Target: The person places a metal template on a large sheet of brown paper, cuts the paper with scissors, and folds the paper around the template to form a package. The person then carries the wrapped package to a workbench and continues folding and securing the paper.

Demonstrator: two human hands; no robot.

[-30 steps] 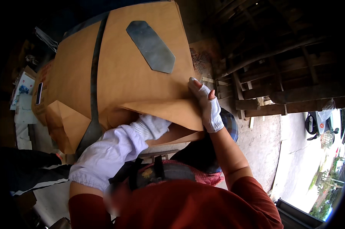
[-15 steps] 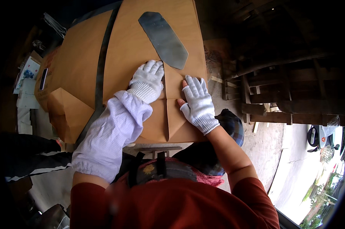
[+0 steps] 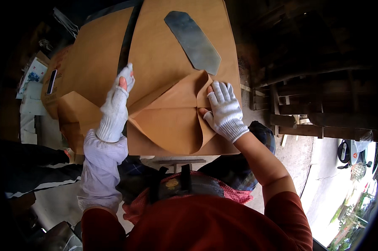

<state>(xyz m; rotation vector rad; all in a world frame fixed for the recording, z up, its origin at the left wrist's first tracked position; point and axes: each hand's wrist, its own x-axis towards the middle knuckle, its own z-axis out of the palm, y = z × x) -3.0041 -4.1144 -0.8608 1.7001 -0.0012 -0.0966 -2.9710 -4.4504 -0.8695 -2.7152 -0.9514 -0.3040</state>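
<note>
The paper (image 3: 172, 54) is plain tan-brown, and the flat metal piece (image 3: 193, 40) on it is dull blue-grey, with a dark grey strip (image 3: 125, 46) running down the sheet beside it. Both the left hand (image 3: 115, 102) and the right hand (image 3: 225, 111) wear white knitted gloves, the left forearm is in a pale lilac-white sleeve (image 3: 100, 169), and the shirt (image 3: 197, 228) is rust red. Under the paper's edge shows a red-and-white checked cloth (image 3: 235, 195), and a dark blue cap (image 3: 262, 134) sits by the right wrist.
</note>
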